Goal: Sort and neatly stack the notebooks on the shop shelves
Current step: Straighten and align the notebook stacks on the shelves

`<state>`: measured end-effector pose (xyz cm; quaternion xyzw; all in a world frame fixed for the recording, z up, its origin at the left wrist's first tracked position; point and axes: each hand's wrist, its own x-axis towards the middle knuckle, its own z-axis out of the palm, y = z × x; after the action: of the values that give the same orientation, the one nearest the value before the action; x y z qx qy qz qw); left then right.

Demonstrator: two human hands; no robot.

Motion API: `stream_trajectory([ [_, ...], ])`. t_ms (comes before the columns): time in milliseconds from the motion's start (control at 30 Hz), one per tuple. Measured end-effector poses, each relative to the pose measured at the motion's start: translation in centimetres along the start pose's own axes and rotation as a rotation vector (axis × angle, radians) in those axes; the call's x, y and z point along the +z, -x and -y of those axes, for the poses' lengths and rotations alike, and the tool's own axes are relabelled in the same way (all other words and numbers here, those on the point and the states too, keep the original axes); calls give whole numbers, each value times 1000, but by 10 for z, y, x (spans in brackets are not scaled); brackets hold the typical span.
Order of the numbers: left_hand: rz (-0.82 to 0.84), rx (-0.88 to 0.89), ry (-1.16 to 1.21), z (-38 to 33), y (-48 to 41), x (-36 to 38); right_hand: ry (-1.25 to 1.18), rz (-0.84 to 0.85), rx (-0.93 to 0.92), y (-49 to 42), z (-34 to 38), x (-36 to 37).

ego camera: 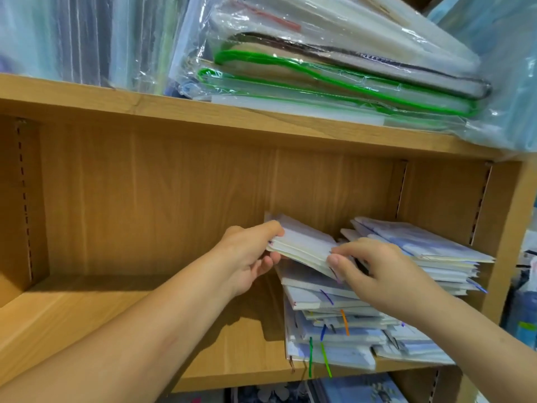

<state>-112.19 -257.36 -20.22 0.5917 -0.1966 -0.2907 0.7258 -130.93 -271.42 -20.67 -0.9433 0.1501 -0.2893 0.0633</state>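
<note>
Pale notebooks point(302, 247) pinched between left hand point(247, 258) and right hand point(377, 271), above stack point(334, 318)

A stationery shop, by the look of it: wooden shelving point(203, 112) stocked with plastic-wrapped zip folders point(334, 74) above, stacks of sleeved notebooks point(348, 344) below, more wrapped stock point(363, 391), blurred, underneath.

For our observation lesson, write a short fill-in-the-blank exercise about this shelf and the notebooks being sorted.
1. The left hand and right hand grip a bundle of ____.
2. The untidy stack lies on the ____ side of the wooden shelf.
3. The wrapped folders on the shelf above have black or ____ edges.
Missing words: notebooks, right, green.
</note>
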Motion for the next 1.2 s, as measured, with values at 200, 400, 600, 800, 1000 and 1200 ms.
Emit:
stream_trajectory([
  [200,-143,88,-15,-7,50,-91,-228,-9,81,-12,83,23],
  [400,-198,20,-286,36,98,-218,-630,325,314,-7,174,126],
  [600,-230,84,-816,82,105,-292,-821,381,400,-6,201,192],
  [800,-79,241,-957,86,104,-307,-579,348,469,-30,203,195],
  [1000,-61,189,-1002,74,92,-292,-527,368,531,-45,198,202],
  [1200,-201,67,-931,68,82,-292,-620,284,651,-44,176,200],
])
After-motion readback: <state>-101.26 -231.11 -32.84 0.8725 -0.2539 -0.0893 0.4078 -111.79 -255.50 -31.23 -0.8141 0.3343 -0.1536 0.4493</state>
